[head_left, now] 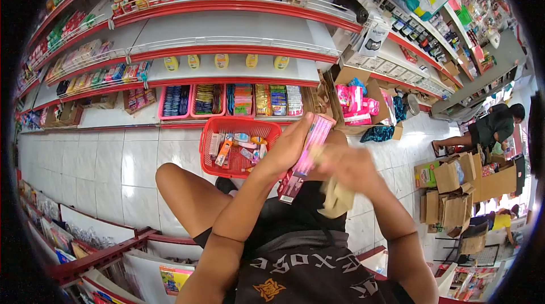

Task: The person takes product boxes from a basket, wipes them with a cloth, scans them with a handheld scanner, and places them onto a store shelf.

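Observation:
My left hand [288,148] is closed round a long, narrow pink carton [314,140], held tilted above my lap. The lower end of the carton is dark red with a white label. Over the carton's right side, my right hand [351,169] is smeared by motion, its fingers closed on a pale yellow cloth [336,197] that hangs down below them. A red plastic basket [272,132] stands on the floor just beyond my left forearm. Inside lie several small packs, including an orange-and-white box [223,153].
Ahead, red-edged shelves [227,51] carry several yellow bottles [222,61] and boxed goods. Pink trays [175,101] of sachets line the bottom shelf. An open carton [356,106] of pink packs stands right. Farther right are stacked cardboard boxes [448,207] and a person [493,128] bending.

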`<move>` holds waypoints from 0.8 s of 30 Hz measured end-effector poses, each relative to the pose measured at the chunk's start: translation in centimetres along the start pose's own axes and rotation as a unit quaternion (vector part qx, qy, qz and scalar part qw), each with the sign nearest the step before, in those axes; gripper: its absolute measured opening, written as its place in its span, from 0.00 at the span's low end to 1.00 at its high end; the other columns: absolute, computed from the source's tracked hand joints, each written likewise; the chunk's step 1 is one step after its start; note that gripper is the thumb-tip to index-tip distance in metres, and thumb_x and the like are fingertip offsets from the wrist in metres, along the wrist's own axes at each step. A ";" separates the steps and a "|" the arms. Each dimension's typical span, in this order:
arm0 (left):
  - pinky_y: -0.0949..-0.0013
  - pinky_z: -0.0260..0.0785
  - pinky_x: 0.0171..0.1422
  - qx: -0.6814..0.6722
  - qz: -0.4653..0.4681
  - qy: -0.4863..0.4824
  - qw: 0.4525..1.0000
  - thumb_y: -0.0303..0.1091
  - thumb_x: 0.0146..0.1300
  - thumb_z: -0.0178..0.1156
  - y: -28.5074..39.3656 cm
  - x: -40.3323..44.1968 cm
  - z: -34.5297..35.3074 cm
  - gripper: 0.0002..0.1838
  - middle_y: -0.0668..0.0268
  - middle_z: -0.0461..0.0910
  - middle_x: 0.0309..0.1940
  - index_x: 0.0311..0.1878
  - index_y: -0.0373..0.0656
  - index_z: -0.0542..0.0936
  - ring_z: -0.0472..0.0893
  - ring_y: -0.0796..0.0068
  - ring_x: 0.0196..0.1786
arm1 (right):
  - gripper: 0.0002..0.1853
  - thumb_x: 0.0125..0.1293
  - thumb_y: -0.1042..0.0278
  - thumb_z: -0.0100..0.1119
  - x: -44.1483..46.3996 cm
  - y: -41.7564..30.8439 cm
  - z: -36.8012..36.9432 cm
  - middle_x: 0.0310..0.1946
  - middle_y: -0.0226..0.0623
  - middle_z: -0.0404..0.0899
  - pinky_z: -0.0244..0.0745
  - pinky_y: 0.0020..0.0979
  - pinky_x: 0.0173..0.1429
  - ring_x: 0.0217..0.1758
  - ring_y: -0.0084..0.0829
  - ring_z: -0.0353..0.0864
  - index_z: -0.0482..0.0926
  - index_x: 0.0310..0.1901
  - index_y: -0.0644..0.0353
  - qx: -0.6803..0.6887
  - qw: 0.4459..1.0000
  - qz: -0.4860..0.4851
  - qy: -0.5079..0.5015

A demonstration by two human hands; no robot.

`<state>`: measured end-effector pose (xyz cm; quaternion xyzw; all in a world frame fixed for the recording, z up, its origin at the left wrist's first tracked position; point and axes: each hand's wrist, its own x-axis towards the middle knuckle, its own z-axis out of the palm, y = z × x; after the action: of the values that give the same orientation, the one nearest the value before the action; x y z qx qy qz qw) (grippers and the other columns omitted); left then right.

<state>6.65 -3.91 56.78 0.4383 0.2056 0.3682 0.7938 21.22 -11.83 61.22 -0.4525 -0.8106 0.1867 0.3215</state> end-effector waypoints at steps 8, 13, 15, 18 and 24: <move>0.78 0.63 0.18 -0.022 -0.023 -0.063 0.997 0.50 0.75 0.31 1.4 -1.0 -0.2 0.25 0.70 0.72 0.22 0.58 0.45 0.71 0.72 0.82 0.19 | 0.12 0.59 0.61 0.63 -0.4 -0.3 0.7 0.40 0.32 0.82 0.78 0.27 0.38 0.33 0.29 0.82 0.83 0.44 0.53 -0.118 0.959 -0.213 -0.145; 0.77 0.63 0.20 -0.116 -0.017 -0.045 0.992 0.49 0.75 0.33 1.0 -0.6 -0.6 0.23 0.68 0.70 0.20 0.58 0.46 0.69 0.68 0.81 0.17 | 0.08 0.58 0.61 0.61 0.3 0.2 0.5 0.30 0.30 0.81 0.76 0.29 0.29 0.27 0.29 0.80 0.84 0.38 0.49 -0.149 0.985 -0.081 -0.025; 0.76 0.62 0.20 -0.107 -0.007 -0.037 0.994 0.49 0.75 0.35 1.1 -0.6 -0.5 0.21 0.68 0.68 0.19 0.56 0.45 0.69 0.68 0.80 0.18 | 0.07 0.58 0.57 0.62 -1.3 -1.8 1.4 0.27 0.24 0.79 0.75 0.27 0.29 0.24 0.25 0.78 0.85 0.37 0.44 -0.198 0.944 -0.211 -0.158; 0.76 0.63 0.22 -0.071 0.003 -0.036 0.997 0.48 0.75 0.35 0.2 -0.1 -0.5 0.20 0.68 0.69 0.20 0.55 0.46 0.70 0.69 0.81 0.19 | 0.05 0.56 0.66 0.62 0.6 -0.2 -0.2 0.35 0.31 0.83 0.78 0.28 0.33 0.33 0.27 0.82 0.83 0.34 0.53 -0.142 0.965 -0.210 -0.063; 0.76 0.65 0.23 -0.104 -0.025 0.014 0.994 0.48 0.75 0.36 -0.5 -0.1 -0.4 0.20 0.68 0.73 0.23 0.54 0.47 0.71 0.72 0.82 0.22 | 0.07 0.57 0.66 0.64 -0.8 -0.8 1.6 0.35 0.31 0.81 0.75 0.24 0.28 0.23 0.22 0.78 0.83 0.36 0.55 -0.010 0.992 -0.061 -0.108</move>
<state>6.55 -3.91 56.15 0.3432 0.1885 0.3738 0.8408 19.96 -12.98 60.25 -0.3822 -0.8685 0.2067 0.2384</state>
